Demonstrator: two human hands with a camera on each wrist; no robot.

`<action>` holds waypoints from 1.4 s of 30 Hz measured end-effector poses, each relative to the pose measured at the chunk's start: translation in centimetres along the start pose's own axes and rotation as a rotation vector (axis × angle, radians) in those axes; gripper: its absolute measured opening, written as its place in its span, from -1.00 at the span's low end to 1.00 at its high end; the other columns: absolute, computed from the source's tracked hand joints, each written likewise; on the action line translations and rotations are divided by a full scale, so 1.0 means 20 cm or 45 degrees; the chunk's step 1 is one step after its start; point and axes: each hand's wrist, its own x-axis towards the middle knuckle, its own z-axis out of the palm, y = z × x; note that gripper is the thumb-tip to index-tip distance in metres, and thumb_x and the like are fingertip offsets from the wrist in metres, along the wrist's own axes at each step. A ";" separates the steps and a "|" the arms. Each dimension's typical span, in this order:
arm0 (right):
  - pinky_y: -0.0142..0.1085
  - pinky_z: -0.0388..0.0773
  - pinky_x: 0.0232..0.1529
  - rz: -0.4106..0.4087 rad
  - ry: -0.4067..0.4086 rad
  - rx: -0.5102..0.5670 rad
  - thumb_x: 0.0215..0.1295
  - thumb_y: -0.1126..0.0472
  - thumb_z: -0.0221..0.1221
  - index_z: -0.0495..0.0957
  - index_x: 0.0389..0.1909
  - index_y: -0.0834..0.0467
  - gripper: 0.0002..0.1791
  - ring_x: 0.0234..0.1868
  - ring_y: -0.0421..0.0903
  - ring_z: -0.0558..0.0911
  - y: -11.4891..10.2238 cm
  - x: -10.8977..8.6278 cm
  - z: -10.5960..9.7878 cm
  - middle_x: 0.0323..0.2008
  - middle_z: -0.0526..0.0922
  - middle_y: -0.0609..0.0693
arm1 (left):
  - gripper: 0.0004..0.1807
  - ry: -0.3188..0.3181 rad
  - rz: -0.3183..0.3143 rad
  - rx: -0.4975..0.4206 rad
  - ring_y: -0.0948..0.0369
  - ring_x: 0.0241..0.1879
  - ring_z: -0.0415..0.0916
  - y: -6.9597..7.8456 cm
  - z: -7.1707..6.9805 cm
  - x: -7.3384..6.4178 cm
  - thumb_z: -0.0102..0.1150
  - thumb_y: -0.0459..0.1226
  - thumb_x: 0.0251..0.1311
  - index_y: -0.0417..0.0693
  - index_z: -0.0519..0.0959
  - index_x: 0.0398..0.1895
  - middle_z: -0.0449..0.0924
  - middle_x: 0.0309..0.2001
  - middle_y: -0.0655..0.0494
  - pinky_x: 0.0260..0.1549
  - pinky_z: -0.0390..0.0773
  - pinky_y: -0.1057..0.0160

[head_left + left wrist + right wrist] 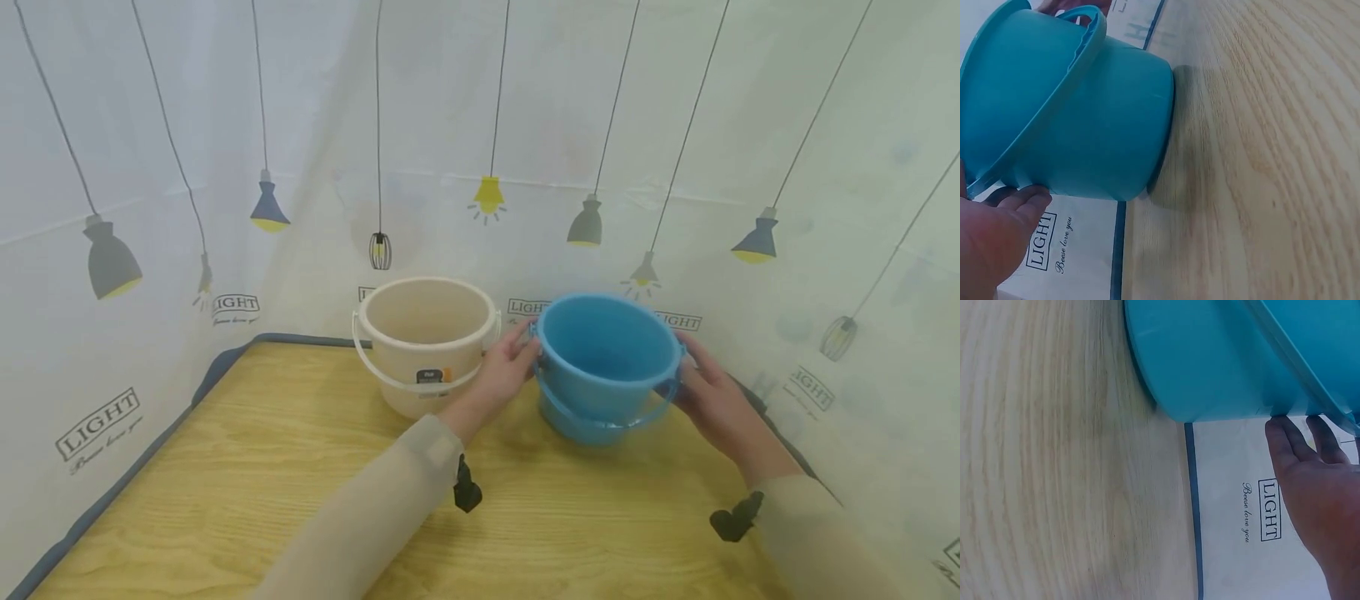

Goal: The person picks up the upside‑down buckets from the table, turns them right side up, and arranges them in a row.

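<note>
A blue bucket point(600, 400), its mouth tipped a little towards me, is held between both hands. The left hand point(506, 367) grips its left side by the handle mount, the thumb near the rim and the fingers against the wall below. On the opposite side the right hand point(708, 396) holds the bucket just under the rim. The bucket's handle hangs down across its front. Its base is close to the tabletop; whether it touches I cannot tell. Left of it stands a cream bucket point(405, 396) with a dark label, its handle also lowered, partly behind the left hand.
The wood-grain table point(225, 467) reaches back to a pale curtain point(435, 125) printed with hanging lamps, which also runs along both sides. A dark band point(135, 467) follows the table's edge. Black straps point(467, 487) hang at the sleeve cuffs.
</note>
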 end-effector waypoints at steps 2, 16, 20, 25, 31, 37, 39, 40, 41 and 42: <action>-0.46 0.60 0.35 0.011 -0.017 -0.018 0.83 -0.11 -0.14 -0.02 0.81 -0.21 -0.33 0.60 -0.13 0.47 0.00 0.02 0.00 0.75 0.14 0.15 | -0.38 0.011 -0.003 0.003 -0.11 0.61 0.40 -0.01 -0.01 0.03 0.09 0.02 0.70 0.46 0.26 0.72 0.35 0.67 -0.07 0.49 0.57 -0.13; 0.17 0.24 0.65 0.136 0.045 -0.038 0.78 -0.29 -0.24 -0.04 0.80 -0.31 -0.31 0.78 0.31 0.07 0.06 0.10 -0.03 0.80 0.02 0.07 | -0.37 0.081 -0.061 -0.005 -0.19 0.61 0.38 0.02 0.03 0.04 0.11 0.04 0.68 0.45 0.26 0.72 0.37 0.64 -0.17 0.48 0.55 -0.23; 0.15 0.24 0.65 0.141 0.058 0.020 0.77 -0.29 -0.22 -0.07 0.81 -0.29 -0.28 0.78 0.34 0.04 0.06 0.10 -0.02 0.81 -0.01 0.12 | -0.36 0.087 -0.072 0.010 -0.18 0.61 0.39 0.03 0.05 0.04 0.09 0.04 0.69 0.45 0.24 0.73 0.38 0.63 -0.19 0.49 0.54 -0.24; 0.13 0.27 0.63 0.146 0.072 0.066 0.76 -0.29 -0.21 -0.11 0.82 -0.27 -0.26 0.76 0.42 0.04 0.06 0.07 -0.01 0.79 -0.02 0.21 | -0.35 0.083 -0.078 0.044 -0.17 0.62 0.37 0.03 0.05 0.04 0.06 0.05 0.70 0.47 0.21 0.75 0.37 0.64 -0.19 0.47 0.57 -0.21; 0.23 0.17 0.68 0.146 0.082 0.065 0.76 -0.31 -0.23 -0.15 0.82 -0.28 -0.24 0.75 0.46 0.03 0.05 0.05 0.01 0.78 -0.03 0.26 | -0.34 0.079 -0.074 0.056 -0.19 0.61 0.38 0.02 0.05 0.05 0.04 0.08 0.70 0.49 0.18 0.76 0.33 0.66 -0.18 0.47 0.57 -0.20; 0.32 0.06 0.71 0.140 0.088 0.049 0.77 -0.31 -0.25 -0.15 0.82 -0.27 -0.25 0.76 0.44 0.02 0.04 0.05 0.02 0.79 -0.03 0.23 | -0.27 0.093 -0.099 0.104 -0.17 0.60 0.40 0.01 0.05 0.04 0.02 0.14 0.69 0.40 0.10 0.80 0.30 0.69 -0.13 0.48 0.58 -0.16; 0.34 0.05 0.72 0.140 0.118 0.034 0.78 -0.31 -0.26 -0.13 0.82 -0.24 -0.25 0.76 0.40 0.04 0.04 0.04 0.02 0.79 0.01 0.20 | -0.20 0.086 -0.113 0.156 -0.16 0.62 0.37 0.01 0.05 0.03 -0.02 0.22 0.67 0.32 0.03 0.82 0.25 0.72 -0.11 0.52 0.53 -0.17; 0.34 0.05 0.73 0.142 0.144 0.020 0.78 -0.32 -0.26 -0.11 0.82 -0.21 -0.25 0.76 0.39 0.05 0.04 0.04 0.03 0.78 0.03 0.19 | -0.17 0.080 -0.121 0.189 -0.15 0.64 0.34 0.00 0.05 0.02 -0.05 0.25 0.67 0.27 0.01 0.83 0.22 0.73 -0.11 0.56 0.48 -0.19; 0.34 0.08 0.73 0.142 0.179 -0.004 0.78 -0.32 -0.24 -0.09 0.82 -0.19 -0.24 0.76 0.38 0.08 0.04 0.03 0.03 0.78 0.06 0.19 | -0.13 0.072 -0.128 0.229 -0.15 0.66 0.30 0.00 0.05 0.00 -0.08 0.28 0.66 0.21 -0.01 0.84 0.19 0.75 -0.10 0.60 0.42 -0.21; 0.31 0.12 0.73 0.142 0.217 -0.032 0.78 -0.32 -0.23 -0.09 0.83 -0.15 -0.23 0.76 0.36 0.11 0.03 0.02 0.04 0.77 0.08 0.18 | -0.12 0.063 -0.133 0.273 -0.15 0.68 0.26 -0.01 0.04 -0.01 -0.11 0.30 0.66 0.17 -0.03 0.84 0.16 0.76 -0.09 0.64 0.35 -0.23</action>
